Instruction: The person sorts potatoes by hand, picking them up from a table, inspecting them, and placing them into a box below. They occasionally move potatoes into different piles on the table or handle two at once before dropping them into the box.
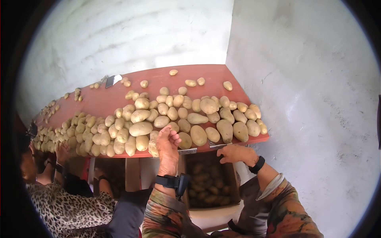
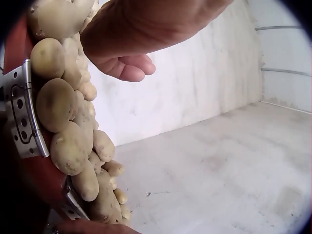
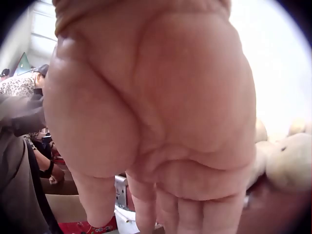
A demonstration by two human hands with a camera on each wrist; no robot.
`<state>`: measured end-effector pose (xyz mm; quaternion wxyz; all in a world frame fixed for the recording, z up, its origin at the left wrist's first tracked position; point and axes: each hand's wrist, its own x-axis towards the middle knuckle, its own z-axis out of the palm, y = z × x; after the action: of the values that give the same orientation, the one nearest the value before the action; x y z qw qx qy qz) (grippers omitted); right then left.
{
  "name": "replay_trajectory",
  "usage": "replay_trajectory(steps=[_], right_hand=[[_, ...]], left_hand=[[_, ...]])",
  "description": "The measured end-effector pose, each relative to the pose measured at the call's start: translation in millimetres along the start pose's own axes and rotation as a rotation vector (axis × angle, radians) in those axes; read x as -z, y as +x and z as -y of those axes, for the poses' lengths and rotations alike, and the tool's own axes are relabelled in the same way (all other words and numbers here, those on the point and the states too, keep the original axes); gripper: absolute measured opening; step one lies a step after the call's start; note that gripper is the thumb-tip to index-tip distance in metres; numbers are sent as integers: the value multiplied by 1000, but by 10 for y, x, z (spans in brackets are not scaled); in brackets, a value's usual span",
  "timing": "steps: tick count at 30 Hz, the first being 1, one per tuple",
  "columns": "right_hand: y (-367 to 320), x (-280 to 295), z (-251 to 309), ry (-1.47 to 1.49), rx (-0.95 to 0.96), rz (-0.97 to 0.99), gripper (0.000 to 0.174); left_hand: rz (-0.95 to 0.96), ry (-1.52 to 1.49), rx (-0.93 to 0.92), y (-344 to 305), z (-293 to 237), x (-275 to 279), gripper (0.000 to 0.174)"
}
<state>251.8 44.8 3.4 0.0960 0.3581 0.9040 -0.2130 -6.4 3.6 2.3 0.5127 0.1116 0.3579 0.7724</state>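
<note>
Many potatoes lie piled along the front of a red table. My left hand is raised at the table's front edge, its fingers loosely bent. An upright potato stands right beside it and is partly hidden by it. In the left wrist view the bent fingertips show nothing between them. My right hand hangs just below the front edge, over the right side of a box of potatoes. In the right wrist view its fingers point down, with nothing held.
Metal hinges sit on the table's front edge. Another person in a leopard-print top sits at the left, with a hand at the pile. A grey wall closes off the right side. A dark flat object lies at the back.
</note>
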Motion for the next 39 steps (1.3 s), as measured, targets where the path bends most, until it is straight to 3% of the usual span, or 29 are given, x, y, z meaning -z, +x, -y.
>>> replay_trajectory(steps=[6,18,20,23,27,29,37,39], right_hand=[[-358,577,2,-55,-7,-18,34],[-1318,1853,826,-310,-148,-91,40],[-1403,2058,1093,-372,-311,-82,41],[-1452,2286,1243,-463,-342,-179,40],[-1207,2369,1165,-507,-242,-250,39],[-878,2249,850,-647,-31,-316,39],[466,1716,460,-558,-266,-220,21],[673,1557,341,-491,-147,-468,16]], left_hand=[[8,23,7,-24,-42,3,15],[35,-43,-28,-87,-70,10,17],[43,-28,-11,-24,-44,58,17],[48,-3,1,-12,-61,49,17],[28,-9,-2,-11,-23,31,17],[31,-18,-18,-6,12,-2,17],[-51,-6,-24,112,-113,104,21],[-50,-30,-44,172,-127,154,22]])
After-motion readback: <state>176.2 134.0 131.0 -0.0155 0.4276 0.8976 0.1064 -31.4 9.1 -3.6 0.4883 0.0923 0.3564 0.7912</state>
